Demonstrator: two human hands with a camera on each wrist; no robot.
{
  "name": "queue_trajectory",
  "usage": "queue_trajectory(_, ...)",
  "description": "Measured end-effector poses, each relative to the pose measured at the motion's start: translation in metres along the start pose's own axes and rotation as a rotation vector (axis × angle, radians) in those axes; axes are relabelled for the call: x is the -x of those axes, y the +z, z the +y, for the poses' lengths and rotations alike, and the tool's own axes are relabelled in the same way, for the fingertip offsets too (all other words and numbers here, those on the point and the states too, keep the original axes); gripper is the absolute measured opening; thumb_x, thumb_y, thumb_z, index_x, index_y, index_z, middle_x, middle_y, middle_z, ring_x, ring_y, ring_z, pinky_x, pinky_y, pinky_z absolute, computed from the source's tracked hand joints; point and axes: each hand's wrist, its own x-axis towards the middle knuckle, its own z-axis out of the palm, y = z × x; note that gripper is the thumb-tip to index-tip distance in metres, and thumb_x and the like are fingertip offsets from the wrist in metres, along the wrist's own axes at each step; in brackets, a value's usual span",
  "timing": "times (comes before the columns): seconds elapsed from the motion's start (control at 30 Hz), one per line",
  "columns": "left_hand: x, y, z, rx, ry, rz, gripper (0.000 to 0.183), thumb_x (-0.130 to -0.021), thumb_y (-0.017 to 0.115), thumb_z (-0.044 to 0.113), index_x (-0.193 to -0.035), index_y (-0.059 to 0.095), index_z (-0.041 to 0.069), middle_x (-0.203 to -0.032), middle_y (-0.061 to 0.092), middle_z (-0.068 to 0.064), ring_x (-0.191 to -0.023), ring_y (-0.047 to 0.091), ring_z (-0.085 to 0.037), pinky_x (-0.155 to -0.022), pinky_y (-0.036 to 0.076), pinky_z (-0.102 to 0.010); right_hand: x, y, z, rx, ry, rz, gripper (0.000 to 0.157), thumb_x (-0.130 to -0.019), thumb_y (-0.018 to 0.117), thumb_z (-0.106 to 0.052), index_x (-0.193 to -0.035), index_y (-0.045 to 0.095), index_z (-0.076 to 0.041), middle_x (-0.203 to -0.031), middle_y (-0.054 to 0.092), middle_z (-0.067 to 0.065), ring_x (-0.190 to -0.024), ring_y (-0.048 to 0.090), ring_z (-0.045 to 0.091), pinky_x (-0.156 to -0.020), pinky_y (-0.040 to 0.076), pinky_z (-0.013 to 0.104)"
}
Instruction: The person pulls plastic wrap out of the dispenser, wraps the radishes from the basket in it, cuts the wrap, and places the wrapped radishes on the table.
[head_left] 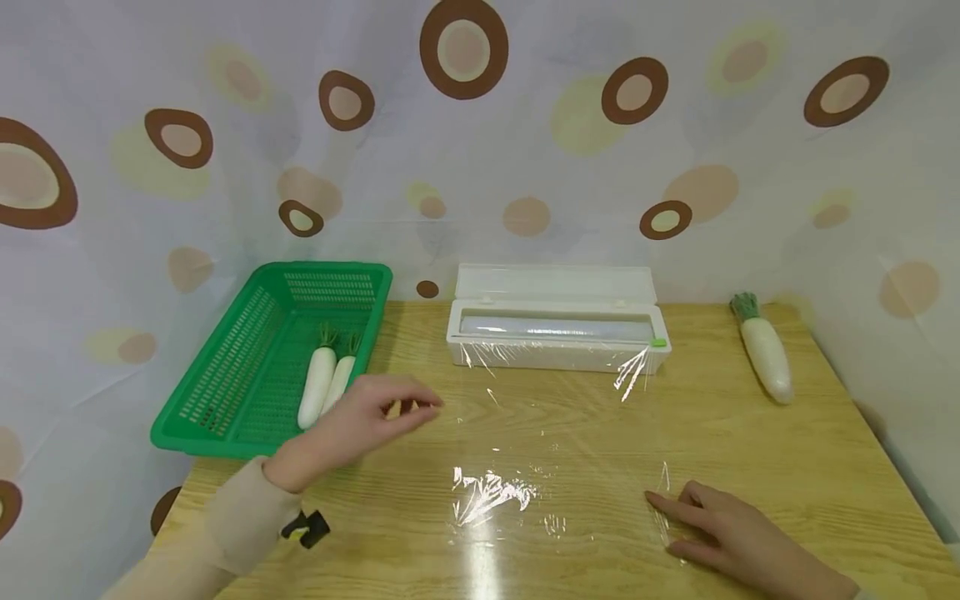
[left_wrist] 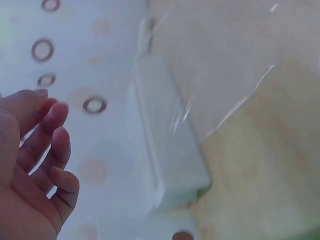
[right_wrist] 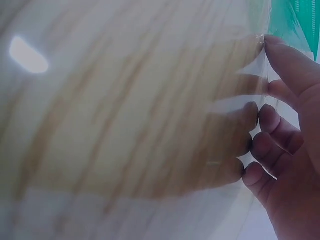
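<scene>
Head: plastic wrap (head_left: 491, 496) runs lengthwise from the crosswise box (head_left: 558, 357) over the table (head_left: 825, 475) toward the person; the right hand (head_left: 723, 529) touches its right edge. Left wrist: the left hand (left_wrist: 30, 195) is relaxed, fingers loosely bent. Right wrist: slightly spread fingertips meet the wrap.

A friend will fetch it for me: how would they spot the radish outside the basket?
On the wooden table, find the long white box with its lid up. To its right lies a white radish, its green top toward the patterned backdrop. Unlike the two radishes in the green basket, this one lies alone.
</scene>
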Motion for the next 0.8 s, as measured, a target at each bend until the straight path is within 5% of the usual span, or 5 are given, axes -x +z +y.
queue_trajectory(0.2,-0.029,-0.071,-0.033,-0.076,-0.291,0.199,0.017,-0.103,0.069,0.020,-0.115,0.077,0.012,-0.104,0.075,-0.002,-0.084,0.061,-0.010,-0.071,0.050,-0.025,0.002,0.001,0.002,-0.021,0.006,0.003,0.059,-0.090,0.082,-0.029,-0.144,0.064,-0.014,-0.097,0.044,-0.025,-0.075,0.033,-0.010,-0.061,0.034,0.013)
queue_trajectory(0.4,-0.031,-0.123,-0.081,-0.190,-0.572,0.169,0.041,-0.107,0.061,0.037,-0.131,0.067,0.005,-0.122,0.068,-0.019,-0.109,0.062,-0.032,-0.087,0.051,-0.048,0.002,0.002,0.003,-0.023,-0.005,0.007,0.059,-0.091,0.082,-0.029,-0.145,0.063,-0.014,-0.098,0.045,-0.024,-0.075,0.034,-0.010,-0.061,0.035,0.012)
queue_trajectory(0.63,-0.009,-0.132,-0.142,-0.213,-0.866,-0.041,0.068,-0.105,0.061,0.043,-0.146,0.047,-0.009,-0.145,0.047,-0.037,-0.127,0.051,-0.052,-0.099,0.048,-0.062,0.004,0.004,0.005,-0.014,-0.027,0.028,0.060,-0.089,0.083,-0.029,-0.144,0.064,-0.012,-0.098,0.045,-0.025,-0.075,0.034,-0.011,-0.062,0.033,0.010)
queue_trajectory(0.8,0.007,-0.126,-0.162,-0.012,-1.075,-0.136,0.083,-0.103,0.062,0.046,-0.156,0.031,-0.010,-0.157,0.028,-0.040,-0.137,0.042,-0.055,-0.097,0.053,-0.060,0.005,0.005,0.006,-0.026,-0.048,0.029,0.062,-0.090,0.082,-0.027,-0.146,0.062,-0.012,-0.097,0.045,-0.023,-0.075,0.034,-0.012,-0.061,0.031,0.008)
